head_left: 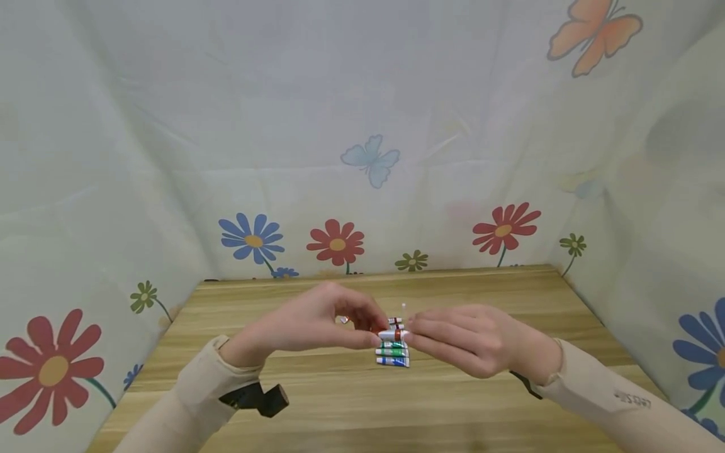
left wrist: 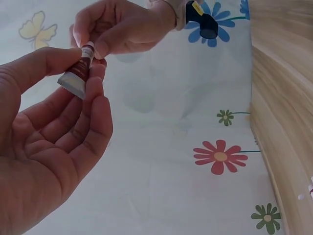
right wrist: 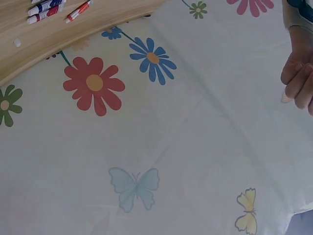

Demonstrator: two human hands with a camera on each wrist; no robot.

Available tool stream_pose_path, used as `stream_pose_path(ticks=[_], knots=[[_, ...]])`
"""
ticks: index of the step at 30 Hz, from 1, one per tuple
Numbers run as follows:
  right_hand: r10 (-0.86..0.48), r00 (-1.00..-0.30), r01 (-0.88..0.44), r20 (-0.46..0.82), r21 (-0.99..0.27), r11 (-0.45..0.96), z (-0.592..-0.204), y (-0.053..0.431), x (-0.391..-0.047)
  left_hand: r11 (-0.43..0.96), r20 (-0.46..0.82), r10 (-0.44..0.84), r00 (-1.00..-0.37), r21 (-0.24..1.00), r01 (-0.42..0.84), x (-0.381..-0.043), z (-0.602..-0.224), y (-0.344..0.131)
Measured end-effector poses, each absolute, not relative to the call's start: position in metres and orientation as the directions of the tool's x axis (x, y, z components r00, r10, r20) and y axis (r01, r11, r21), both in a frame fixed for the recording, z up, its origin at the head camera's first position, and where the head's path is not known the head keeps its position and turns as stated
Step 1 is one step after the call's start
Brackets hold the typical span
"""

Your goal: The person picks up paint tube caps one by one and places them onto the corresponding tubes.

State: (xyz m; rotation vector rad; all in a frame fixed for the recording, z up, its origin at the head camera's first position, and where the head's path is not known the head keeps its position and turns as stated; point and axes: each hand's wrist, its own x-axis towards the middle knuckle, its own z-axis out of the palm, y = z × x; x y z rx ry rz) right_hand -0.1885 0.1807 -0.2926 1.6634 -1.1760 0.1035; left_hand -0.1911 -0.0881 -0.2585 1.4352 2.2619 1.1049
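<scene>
Both hands meet over the table, around one small paint tube (left wrist: 81, 69) with a dark red-brown label. My left hand (head_left: 323, 321) pinches the tube between thumb and fingers near its flat, pale crimped end. From the other side, my right hand (head_left: 470, 336) pinches the narrow cap end with thumb and fingertips, which partly hide the cap. Below the hands lie more small tubes in a row, among them a green tube (head_left: 392, 352) and a blue tube (head_left: 392, 362).
On the wooden table (head_left: 317, 409), a red-and-white tube (right wrist: 78, 11) lies apart from the row, and a small white piece (right wrist: 17, 43) lies nearby. Behind and beside the table hangs a pale cloth (head_left: 283, 126) printed with flowers and butterflies.
</scene>
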Motion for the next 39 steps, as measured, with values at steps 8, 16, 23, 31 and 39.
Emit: stream_pose_path(ticks=[8,16,23,31,39], knots=[[-0.659,0.368,-0.793,0.656,0.592,0.146,-0.303,0.181,-0.191,0.251,0.359,0.802,-0.478,0.523,0.814,-0.185,-0.264,-0.085],[-0.619,0.248,-0.884,0.746,0.435,0.170,-0.309,0.180,-0.194,0.267,0.497,0.746,-0.443,0.386,0.883,-0.178,-0.266,-0.080],[-0.583,0.177,-0.886,0.793,0.386,0.257,-0.311,0.176,-0.197,0.261,0.616,0.715,-0.330,0.203,0.944,-0.177,-0.270,-0.076],[-0.533,0.089,-0.924,0.841,0.270,0.271,-0.313,0.175,-0.199,0.307,0.693,0.692,-0.203,-0.029,0.951,-0.177,-0.274,-0.070],[-0.545,0.148,-0.899,0.825,0.342,0.272,-0.313,0.177,-0.199,0.338,0.522,0.694,-0.497,0.372,0.864,-0.181,-0.274,-0.071]])
